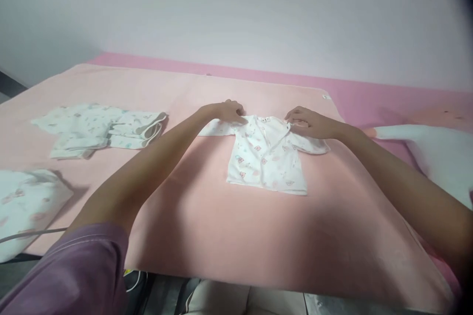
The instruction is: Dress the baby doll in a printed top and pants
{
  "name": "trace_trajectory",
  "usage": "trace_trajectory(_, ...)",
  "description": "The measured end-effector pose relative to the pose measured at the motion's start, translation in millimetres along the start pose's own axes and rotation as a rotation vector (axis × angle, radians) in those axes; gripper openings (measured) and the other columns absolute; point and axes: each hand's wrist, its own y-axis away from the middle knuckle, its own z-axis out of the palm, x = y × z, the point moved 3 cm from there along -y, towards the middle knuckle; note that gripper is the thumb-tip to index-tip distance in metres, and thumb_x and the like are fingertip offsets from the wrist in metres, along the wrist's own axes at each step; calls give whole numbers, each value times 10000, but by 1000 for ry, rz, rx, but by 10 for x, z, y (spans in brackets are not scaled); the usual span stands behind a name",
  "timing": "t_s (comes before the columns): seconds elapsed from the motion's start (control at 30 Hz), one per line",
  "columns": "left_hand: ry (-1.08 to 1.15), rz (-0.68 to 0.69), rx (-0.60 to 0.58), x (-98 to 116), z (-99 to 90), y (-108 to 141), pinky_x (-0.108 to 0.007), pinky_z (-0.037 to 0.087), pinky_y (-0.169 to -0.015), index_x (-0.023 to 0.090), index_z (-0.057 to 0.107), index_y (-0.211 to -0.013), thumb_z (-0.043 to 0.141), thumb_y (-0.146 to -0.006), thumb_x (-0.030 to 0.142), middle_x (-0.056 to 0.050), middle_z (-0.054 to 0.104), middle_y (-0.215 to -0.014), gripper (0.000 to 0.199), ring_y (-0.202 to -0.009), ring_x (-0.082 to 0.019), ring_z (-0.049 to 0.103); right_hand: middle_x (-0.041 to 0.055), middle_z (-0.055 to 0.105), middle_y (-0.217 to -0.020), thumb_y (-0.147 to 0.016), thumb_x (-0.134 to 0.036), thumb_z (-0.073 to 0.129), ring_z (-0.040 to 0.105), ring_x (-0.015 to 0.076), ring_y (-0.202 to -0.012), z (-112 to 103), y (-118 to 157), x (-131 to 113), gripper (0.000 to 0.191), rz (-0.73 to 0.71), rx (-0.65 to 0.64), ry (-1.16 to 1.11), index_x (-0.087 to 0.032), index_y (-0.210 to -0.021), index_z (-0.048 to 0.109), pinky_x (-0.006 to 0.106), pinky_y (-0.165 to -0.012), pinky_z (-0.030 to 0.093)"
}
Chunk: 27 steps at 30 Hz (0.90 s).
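A small white baby shirt with a faint print lies spread on the pink sheet, its hem toward me and its sleeves out to both sides. My left hand rests at the left shoulder, fingers bent and close together over the cloth. At the right shoulder, my right hand pinches the fabric near the collar between thumb and fingers.
Folded printed baby clothes lie at the left. Nearer, a white printed cloth bundle sits at the left edge, with a cable across it. A white garment lies at the right. Behind the bed stands a pale wall.
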Motion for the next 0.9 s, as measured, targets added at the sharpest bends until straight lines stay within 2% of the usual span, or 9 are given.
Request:
trace_trajectory(0.07, 32, -17, -32, 24, -48, -22, -398, 518, -750, 284, 740, -1084, 850, -755, 585, -108, 764, -1148, 459, -959, -310, 725, 110, 705, -1274, -983, -680, 687, 700, 316, -1082, 3, -65, 118, 417, 103, 5, -50, -294, -1135, 714, 495, -938, 621)
trace_trajectory(0.17, 104, -35, -34, 72, -95, -19, -394, 517, -755, 297, 743, -1202, 842, -754, 602, -112, 757, -1211, 550, -1000, -315, 726, 60, 694, -1018, -983, -694, 698, 639, 233, -831, 45, -130, 268, 416, 208, -80, -146, -295, -1080, 630, 386, -716, 568)
trace_trajectory(0.23, 107, -15, -30, 125, -121, 19, -388, 528, -795, 296, 767, -1220, 815, -772, 639, -114, 757, -1267, 566, -1071, -322, 725, 37, 654, -927, -984, -730, 690, 583, 204, -761, 49, -138, 285, 456, 240, -101, -225, -288, -1007, 580, 343, -652, 515)
trace_trajectory(0.33, 71, 32, 29, 265, -218, 174, -366, 532, -874, 290, 786, -1242, 784, -804, 664, -108, 754, -1340, 576, -1183, -321, 703, 27, 618, -917, -969, -757, 710, 532, 181, -750, -57, -68, 132, 523, 241, 33, -307, -275, -951, 509, 317, -642, 483)
trace_trajectory(0.5, -45, 63, 162, 715, -546, 776, -370, 515, -872, 249, 782, -1178, 761, -840, 648, -110, 755, -1196, 524, -1112, -322, 699, 40, 661, -977, -952, -676, 780, 583, 202, -850, -439, 344, -594, 465, 59, 303, -206, -278, -1084, 578, 328, -715, 494)
trace_trajectory(0.63, -43, 200, 219, 1222, -757, 1475, -360, 514, -846, 259, 756, -1198, 718, -899, 625, -110, 719, -1154, 474, -1124, -312, 671, 50, 724, -1070, -929, -589, 808, 660, 248, -960, -713, 814, -1185, 401, -107, 313, -33, -308, -1201, 719, 378, -824, 549)
trace_trajectory(0.73, -54, 272, 276, 1572, -841, 2005, -372, 509, -866, 235, 747, -1175, 705, -920, 578, -113, 686, -1117, 429, -1118, -310, 656, 52, 731, -1048, -988, -584, 729, 668, 259, -971, -867, 1169, -1489, 306, -231, 298, 206, -322, -1119, 813, 420, -886, 557)
trace_trajectory(0.83, -91, 357, 332, 1893, -887, 2492, -371, 481, -905, 197, 729, -1144, 692, -930, 530, -98, 657, -1082, 398, -1113, -298, 639, 84, 715, -1041, -1030, -614, 681, 676, 288, -1025, -1008, 1571, -1839, 365, -323, 399, 381, -283, -1008, 834, 479, -949, 561)
trace_trajectory(0.9, -120, 416, 351, 2100, -900, 2778, -360, 452, -912, 180, 717, -1128, 683, -932, 505, -87, 646, -1060, 381, -1111, -286, 628, 113, 717, -1078, -1041, -610, 683, 671, 336, -1129, -1059, 1882, -2181, 387, -404, 480, 470, -259, -953, 821, 538, -1011, 547)
